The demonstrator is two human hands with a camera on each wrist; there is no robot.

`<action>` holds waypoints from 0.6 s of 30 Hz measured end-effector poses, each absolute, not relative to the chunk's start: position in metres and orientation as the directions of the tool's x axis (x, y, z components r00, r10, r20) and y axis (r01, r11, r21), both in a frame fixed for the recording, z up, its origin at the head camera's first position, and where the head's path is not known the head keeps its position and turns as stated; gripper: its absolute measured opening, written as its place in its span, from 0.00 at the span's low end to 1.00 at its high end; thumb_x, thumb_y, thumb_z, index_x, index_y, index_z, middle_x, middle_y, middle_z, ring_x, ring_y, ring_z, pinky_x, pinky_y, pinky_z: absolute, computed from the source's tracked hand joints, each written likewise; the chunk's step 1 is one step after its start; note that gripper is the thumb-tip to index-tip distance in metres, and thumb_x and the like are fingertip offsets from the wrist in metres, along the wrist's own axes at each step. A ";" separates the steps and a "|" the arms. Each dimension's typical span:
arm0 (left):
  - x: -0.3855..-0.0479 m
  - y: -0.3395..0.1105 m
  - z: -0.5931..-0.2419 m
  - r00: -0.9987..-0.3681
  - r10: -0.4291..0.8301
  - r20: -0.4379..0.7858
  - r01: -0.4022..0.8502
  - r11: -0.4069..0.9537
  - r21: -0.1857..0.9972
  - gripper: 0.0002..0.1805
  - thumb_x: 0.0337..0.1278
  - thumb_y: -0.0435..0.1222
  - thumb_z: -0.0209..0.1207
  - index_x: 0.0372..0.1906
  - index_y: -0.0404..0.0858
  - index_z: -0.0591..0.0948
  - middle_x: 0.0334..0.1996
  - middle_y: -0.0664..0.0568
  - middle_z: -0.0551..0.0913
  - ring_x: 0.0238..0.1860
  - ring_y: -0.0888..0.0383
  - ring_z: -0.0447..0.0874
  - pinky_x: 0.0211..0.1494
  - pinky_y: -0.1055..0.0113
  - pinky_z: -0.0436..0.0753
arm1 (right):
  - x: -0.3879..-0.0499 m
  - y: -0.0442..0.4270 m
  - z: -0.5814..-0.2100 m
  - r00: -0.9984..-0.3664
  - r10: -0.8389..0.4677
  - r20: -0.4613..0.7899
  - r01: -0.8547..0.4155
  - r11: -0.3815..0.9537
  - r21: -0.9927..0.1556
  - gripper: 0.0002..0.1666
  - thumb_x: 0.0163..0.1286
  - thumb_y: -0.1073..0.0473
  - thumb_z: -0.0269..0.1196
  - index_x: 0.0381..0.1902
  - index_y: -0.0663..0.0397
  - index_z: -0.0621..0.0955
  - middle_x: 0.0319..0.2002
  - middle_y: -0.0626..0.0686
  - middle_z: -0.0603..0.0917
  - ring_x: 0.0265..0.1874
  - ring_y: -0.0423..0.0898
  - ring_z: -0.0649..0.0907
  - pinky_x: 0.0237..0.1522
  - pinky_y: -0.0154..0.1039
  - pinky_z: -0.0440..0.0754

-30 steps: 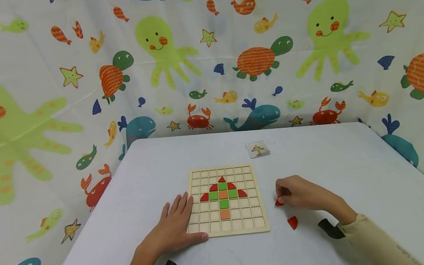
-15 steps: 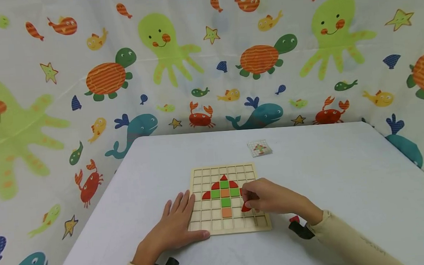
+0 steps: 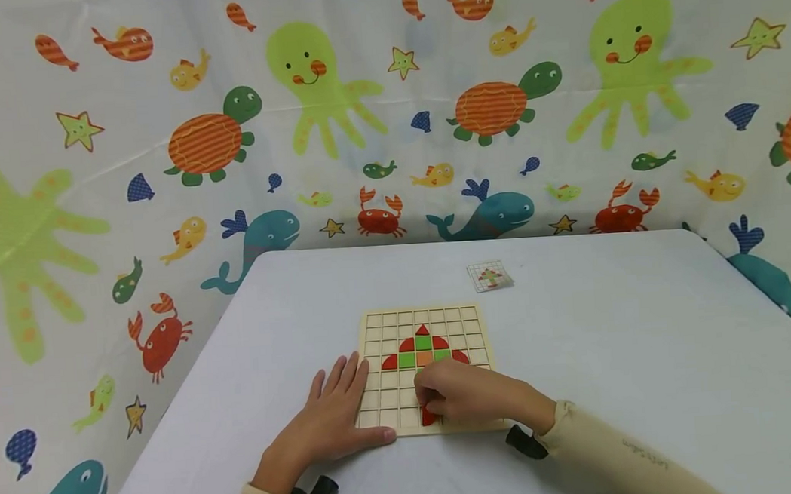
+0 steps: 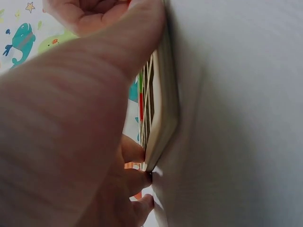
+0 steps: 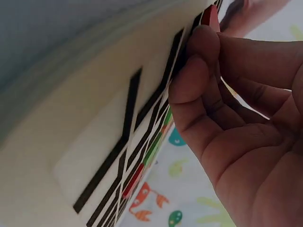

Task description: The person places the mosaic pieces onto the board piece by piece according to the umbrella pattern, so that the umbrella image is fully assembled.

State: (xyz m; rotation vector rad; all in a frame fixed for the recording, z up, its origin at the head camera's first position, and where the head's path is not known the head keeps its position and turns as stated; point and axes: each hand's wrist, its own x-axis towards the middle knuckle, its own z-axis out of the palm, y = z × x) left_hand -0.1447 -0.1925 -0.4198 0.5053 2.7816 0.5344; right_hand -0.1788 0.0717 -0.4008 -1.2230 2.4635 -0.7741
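A wooden grid board [image 3: 387,398] lies on the white table, with red, green and orange tiles set in a tree-like shape. Over its front row my right hand [image 3: 468,390] pinches a red quarter-circle tile [image 3: 428,417] between thumb and fingers. In the right wrist view the red tile [image 5: 210,18] shows just beyond the fingertips. My left hand [image 3: 327,417] rests at the board's left edge, fingers extended and thumb along the front edge. The right hand covers the lower tiles of the pattern.
A small pattern card [image 3: 490,276] printed with a similar figure lies behind the board. At the back and sides hangs a curtain [image 3: 388,126] with sea animals. The right forearm [image 3: 626,452] crosses the table's front right.
My right hand has carried the red tile leftward from the table onto the board's front row. Another loose red tile on the table is now hidden by the right arm. The left hand stays put.
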 end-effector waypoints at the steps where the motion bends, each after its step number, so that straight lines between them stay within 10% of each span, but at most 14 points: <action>1: -0.145 -0.192 -0.420 -0.905 0.382 -0.190 0.284 0.871 0.401 0.68 0.54 0.71 0.69 0.86 0.31 0.55 0.86 0.37 0.48 0.86 0.38 0.40 0.82 0.34 0.39 | -0.178 0.071 -0.402 -0.599 -0.800 -0.013 -0.653 0.498 -0.570 0.11 0.74 0.72 0.68 0.35 0.51 0.82 0.31 0.38 0.77 0.32 0.35 0.75 0.38 0.30 0.79; 18: -0.146 -0.191 -0.419 -0.905 0.379 -0.193 0.284 0.876 0.390 0.68 0.54 0.70 0.70 0.85 0.31 0.55 0.86 0.36 0.49 0.85 0.36 0.41 0.82 0.33 0.40 | -0.168 0.096 -0.398 -0.691 -0.720 0.056 -0.632 0.565 -0.531 0.08 0.75 0.70 0.66 0.40 0.50 0.83 0.38 0.41 0.78 0.37 0.39 0.76 0.41 0.34 0.81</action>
